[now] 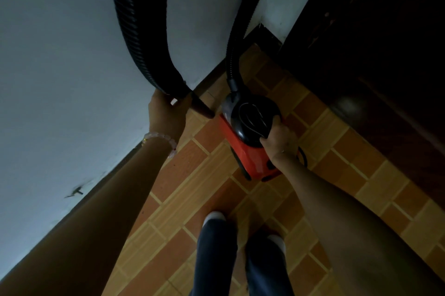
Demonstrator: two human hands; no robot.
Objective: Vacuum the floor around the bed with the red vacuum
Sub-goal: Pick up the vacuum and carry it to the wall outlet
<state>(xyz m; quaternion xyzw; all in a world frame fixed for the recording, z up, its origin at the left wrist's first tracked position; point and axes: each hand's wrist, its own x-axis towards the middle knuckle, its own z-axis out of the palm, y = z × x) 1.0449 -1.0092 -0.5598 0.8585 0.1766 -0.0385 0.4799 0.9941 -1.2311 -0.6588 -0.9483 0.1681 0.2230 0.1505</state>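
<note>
The red vacuum (250,153) with a black top stands on the tiled floor (192,199) near the wall corner. My right hand (279,139) grips the black handle on top of it. A black ribbed hose (137,25) loops up from the vacuum's front, out of the top of the view and back down to my left hand (166,112). That hand is closed around the hose end, whose dark nozzle (203,107) points down toward the floor beside the vacuum. No bed is recognisable.
A pale wall (60,54) with a dark baseboard runs along the left. Dark wooden furniture or a door (373,54) fills the right side. My legs and white-toed feet (214,217) stand on the orange-brown tiles behind the vacuum. A black cord (302,154) trails by the vacuum.
</note>
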